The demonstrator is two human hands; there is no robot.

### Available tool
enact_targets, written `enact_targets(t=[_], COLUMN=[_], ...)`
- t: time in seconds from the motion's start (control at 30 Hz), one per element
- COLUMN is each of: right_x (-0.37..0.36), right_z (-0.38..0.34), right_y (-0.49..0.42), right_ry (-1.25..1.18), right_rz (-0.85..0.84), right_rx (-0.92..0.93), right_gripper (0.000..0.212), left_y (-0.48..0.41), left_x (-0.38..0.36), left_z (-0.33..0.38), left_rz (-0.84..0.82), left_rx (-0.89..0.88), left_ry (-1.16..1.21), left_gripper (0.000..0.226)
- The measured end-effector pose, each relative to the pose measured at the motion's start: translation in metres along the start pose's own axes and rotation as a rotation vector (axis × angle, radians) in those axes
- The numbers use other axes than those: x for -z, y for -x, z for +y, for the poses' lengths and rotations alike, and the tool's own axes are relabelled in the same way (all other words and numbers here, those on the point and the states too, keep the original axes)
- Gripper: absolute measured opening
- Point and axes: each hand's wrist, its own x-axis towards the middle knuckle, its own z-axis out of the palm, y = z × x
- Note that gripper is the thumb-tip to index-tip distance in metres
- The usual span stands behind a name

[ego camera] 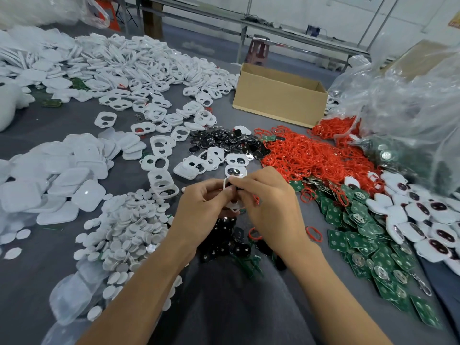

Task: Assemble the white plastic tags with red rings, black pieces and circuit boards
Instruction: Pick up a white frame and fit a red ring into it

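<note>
A white plastic tag (226,184) is held between two hands just above the near middle of a grey table (37,135). Fingertips cover most of it; only its top loop and a sliver of lower edge show. The left hand (199,210) curls its fingers round the tag's left side, and the right hand (268,202) pinches it from the right. A red ring (256,199) hangs beside the right fingers; whether it sits on the tag cannot be made out.

Black pieces (224,241) lie directly beneath the wrists, partly hidden by the forearms. To the right spread a heap of loose red rings (306,155) and green circuit boards (361,235). Beyond these, white tags with dark centres (428,220) run off the frame's edge. White discs (124,227) and blank white covers (67,175) pile up on the left. Open white frames (154,113) are scattered across the far side.

A cardboard box (278,98) stands behind the rings with its inside out of sight. A crumpled clear plastic bag (410,100) blurs whatever it contains.
</note>
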Motion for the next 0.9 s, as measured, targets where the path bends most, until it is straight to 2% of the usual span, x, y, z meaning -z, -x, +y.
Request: enact_targets(t=[0.33,0.53,0.63,0.73,0.9], right_x=[0.0064,0.0040,0.0026,0.0017,0.0015], right_z=[-0.0006,-0.0048,-0.0041,-0.0012,0.0008], right_y=[-0.0071,-0.0073,-0.0069,-0.0051,-0.0059], right_ry=[-0.133,-0.339,-0.364,-0.394,-0.474], right_rz=[-0.112,-0.053,-0.132,-0.231,-0.190], right_rx=[-0.161,-0.382,-0.506,-0.559,-0.601], right_gripper=[0.031,0.025,0.021,0.012,0.014], left_y=[-0.0004,-0.0005,-0.0007,-0.0001,-0.0007], left_x=[0.0019,0.0020,0.0011,-0.0005,-0.0013], left_z=[-0.0007,-0.0023,-0.0026,-0.0034,-0.0039], left_rz=[0.068,0.128,0.114,0.090,0.063], left_rx=[0.068,0.029,-0.029,-0.049,0.002], left_ry=[0.059,-0.060,-0.148,-0.201,-0.152], left_gripper=[0.016,0.017,0.019,0.022,0.017])
